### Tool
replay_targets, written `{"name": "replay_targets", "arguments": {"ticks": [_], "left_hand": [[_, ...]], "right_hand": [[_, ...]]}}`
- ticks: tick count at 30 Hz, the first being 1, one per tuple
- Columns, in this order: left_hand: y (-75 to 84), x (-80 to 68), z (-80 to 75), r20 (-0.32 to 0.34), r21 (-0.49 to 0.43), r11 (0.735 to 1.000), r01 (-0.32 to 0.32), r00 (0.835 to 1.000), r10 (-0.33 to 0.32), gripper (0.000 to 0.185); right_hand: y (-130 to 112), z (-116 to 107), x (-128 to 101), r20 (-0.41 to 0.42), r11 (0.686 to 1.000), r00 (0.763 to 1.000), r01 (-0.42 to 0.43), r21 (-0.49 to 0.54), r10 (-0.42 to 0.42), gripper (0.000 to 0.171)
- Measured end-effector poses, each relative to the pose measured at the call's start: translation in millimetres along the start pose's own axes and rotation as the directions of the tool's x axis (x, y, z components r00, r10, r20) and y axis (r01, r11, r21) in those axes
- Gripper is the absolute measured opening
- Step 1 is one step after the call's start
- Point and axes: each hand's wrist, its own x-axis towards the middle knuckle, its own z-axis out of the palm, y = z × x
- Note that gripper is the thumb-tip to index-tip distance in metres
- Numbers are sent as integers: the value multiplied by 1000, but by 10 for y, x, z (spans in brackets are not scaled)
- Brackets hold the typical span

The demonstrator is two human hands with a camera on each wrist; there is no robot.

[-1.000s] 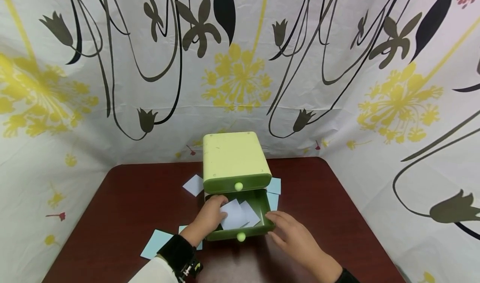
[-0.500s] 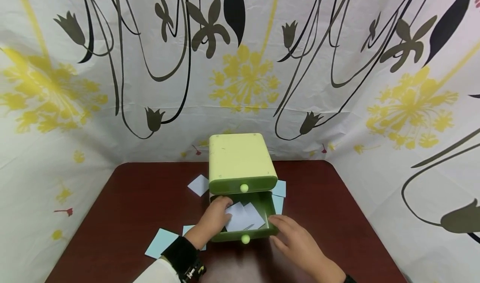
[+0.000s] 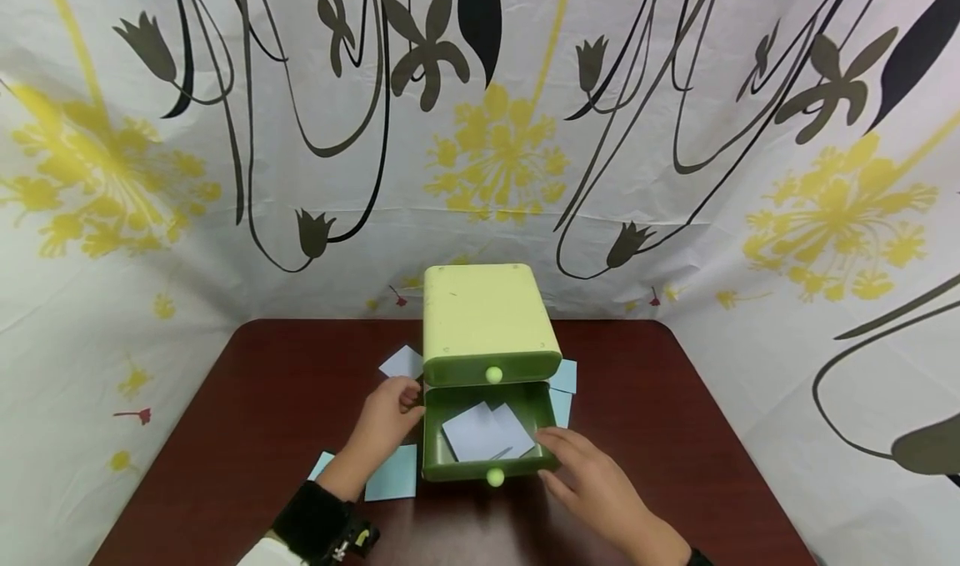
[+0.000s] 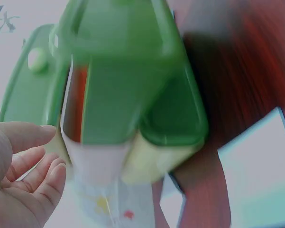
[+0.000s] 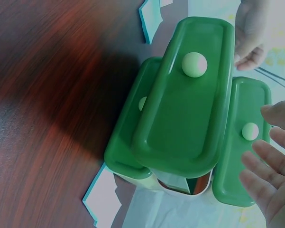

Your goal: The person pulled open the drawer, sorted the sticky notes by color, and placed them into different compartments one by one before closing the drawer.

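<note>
A small yellow-green drawer cabinet (image 3: 487,308) stands mid-table, its green middle drawer (image 5: 185,118) pulled out by the round knob side. Inside that drawer lie overlapping pale square papers (image 3: 476,433). My left hand (image 3: 386,414) hovers just left of the drawer's side wall; in the left wrist view its fingers (image 4: 50,185) are loosely bent around nothing. On the other side, my right hand (image 3: 596,487) is at the drawer's right front corner, fingers spread and relaxed, holding nothing. The upper drawer (image 5: 242,142) and lower drawer (image 5: 128,137) are pushed in.
Light blue square papers (image 3: 393,474) lie on the dark red table (image 3: 667,433) at the left front. More blue papers (image 3: 562,378) stick out right of the cabinet, and a pale paper (image 3: 401,362) lies at its back left. Patterned white cloth (image 3: 345,274) surrounds the table.
My left hand has left the papers in the drawer and moved out to the left, beside the drawer. The papers stay inside. My right hand keeps its place at the right corner.
</note>
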Motion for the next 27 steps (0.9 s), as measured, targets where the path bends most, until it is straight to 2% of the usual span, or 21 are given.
{"name": "replay_targets", "arguments": {"ticks": [4,10,17,22,27], "left_hand": [[-211,60,-153,-36,22,997,71,997,-70,26],[-517,184,-283,-42,40,987,156,987,-155,30],[-808,399,-238,-55,38,976,212,976,-210,35],[-941,534,-183,-63,38,974,222,974,-220,39],[-1053,640,-131,-54,65,968,244,969,-240,42]], "right_hand": [[-23,1,38,1,1000,1000,17,5,-17,48],[-88,-5,101,45,1000,999,-6,19,5,45],[-84,33,163,48,1000,999,16,23,-17,48],[-87,70,196,30,998,998,51,20,-52,51],[-119,124,228,48,997,997,62,55,-65,50]]}}
